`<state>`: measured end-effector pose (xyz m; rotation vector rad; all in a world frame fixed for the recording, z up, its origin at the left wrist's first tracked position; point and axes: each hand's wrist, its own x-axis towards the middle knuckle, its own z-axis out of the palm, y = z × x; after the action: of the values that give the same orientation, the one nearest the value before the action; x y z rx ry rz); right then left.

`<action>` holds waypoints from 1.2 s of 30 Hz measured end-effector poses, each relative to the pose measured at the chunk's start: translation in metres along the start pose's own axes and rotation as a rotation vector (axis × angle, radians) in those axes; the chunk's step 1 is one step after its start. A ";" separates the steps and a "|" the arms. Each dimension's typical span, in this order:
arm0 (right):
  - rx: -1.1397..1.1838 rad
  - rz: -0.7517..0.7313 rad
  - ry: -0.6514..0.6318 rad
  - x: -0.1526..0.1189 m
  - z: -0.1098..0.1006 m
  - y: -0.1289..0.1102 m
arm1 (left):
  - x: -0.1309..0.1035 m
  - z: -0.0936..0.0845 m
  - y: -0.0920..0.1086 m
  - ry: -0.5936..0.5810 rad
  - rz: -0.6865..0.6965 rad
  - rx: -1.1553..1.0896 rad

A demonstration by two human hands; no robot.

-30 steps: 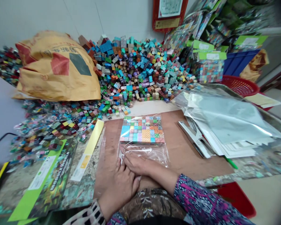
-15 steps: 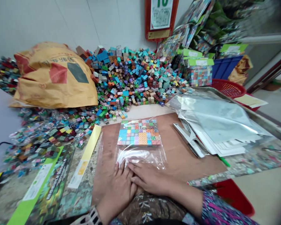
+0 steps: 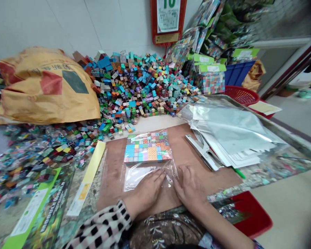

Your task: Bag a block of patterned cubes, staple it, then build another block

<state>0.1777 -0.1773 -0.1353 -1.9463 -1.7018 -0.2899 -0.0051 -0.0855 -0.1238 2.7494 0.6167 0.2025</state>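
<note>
A white wall with thin seam lines backs the surface [image 3: 147, 123], and a red-framed calendar [image 3: 168, 20] hangs on it. A heap of small patterned blocks [image 3: 134, 86] covers the rear of the surface, with a printed yellow sack [image 3: 46, 90] at its left. Bags with green headers [image 3: 212, 77] stand at the right by a blue bin [image 3: 238, 72] and a red basket [image 3: 242, 95]. In the middle lies a brown board [image 3: 197, 166], and on it the clear bag [image 3: 171, 166] with a colorful block-patterned piece [image 3: 147, 148] inside its far part. The left hand [image 3: 147, 188] lies over the bag's near part, its grip loose, fingers extended and together, closed around nothing. The right hand [image 3: 191, 188] is at the bag's near right corner, its grip open, fingers slightly bent and apart, holding nothing; whether it touches the bag I cannot tell. A metal stapler [image 3: 203, 152] lies right of the bag beside clear sleeves and white sheets [image 3: 230, 131], and a yellow strip [image 3: 89, 176] lies left of the board. A red tray [image 3: 259, 218] sits below the surface's near edge.
</note>
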 end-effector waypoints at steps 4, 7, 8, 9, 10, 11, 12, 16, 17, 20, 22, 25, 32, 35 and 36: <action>-0.059 -0.053 0.007 0.000 0.000 0.002 | 0.024 -0.002 -0.001 -0.065 0.023 0.023; -0.075 -0.111 0.099 0.009 -0.004 -0.001 | 0.027 0.000 0.001 -0.061 0.037 0.025; -0.070 -0.136 0.121 0.014 -0.006 -0.002 | 0.026 0.001 0.002 -0.053 0.028 0.023; -0.060 -0.161 0.135 0.018 -0.007 -0.003 | 0.025 0.001 0.003 -0.045 0.017 0.020; -0.041 -0.181 0.144 0.023 -0.008 -0.004 | 0.024 0.001 0.004 -0.034 0.004 0.018; -0.013 -0.195 0.148 0.027 -0.008 -0.005 | 0.023 0.000 0.006 -0.024 -0.003 0.017; 0.024 -0.197 0.148 0.030 -0.009 -0.006 | 0.023 0.000 0.007 -0.014 -0.005 0.018; 0.135 -0.132 0.166 0.035 -0.008 -0.011 | 0.023 -0.002 0.010 -0.022 -0.041 0.023; 0.137 -0.132 0.171 0.034 -0.007 -0.013 | 0.024 -0.001 0.010 -0.033 -0.061 0.014; 0.161 -0.179 0.153 0.029 -0.005 -0.016 | 0.028 0.002 0.006 -0.014 -0.036 -0.056; 0.188 -0.160 0.130 0.024 -0.003 -0.016 | 0.030 0.004 0.003 0.036 0.027 -0.088; 0.114 -0.041 0.149 0.016 0.002 -0.013 | 0.033 0.007 -0.002 0.060 0.073 -0.067; -0.015 -0.052 0.052 -0.004 0.007 -0.006 | 0.040 0.010 -0.012 0.119 0.156 -0.106; 0.000 -0.090 0.017 -0.004 0.006 -0.011 | 0.043 0.014 -0.018 0.153 0.170 -0.154; -0.003 -0.085 0.018 -0.003 0.006 -0.012 | 0.044 0.015 -0.019 0.154 0.170 -0.164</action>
<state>0.1639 -0.1762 -0.1389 -1.8706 -1.7760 -0.3402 0.0296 -0.0538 -0.1413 2.6426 0.3835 0.4851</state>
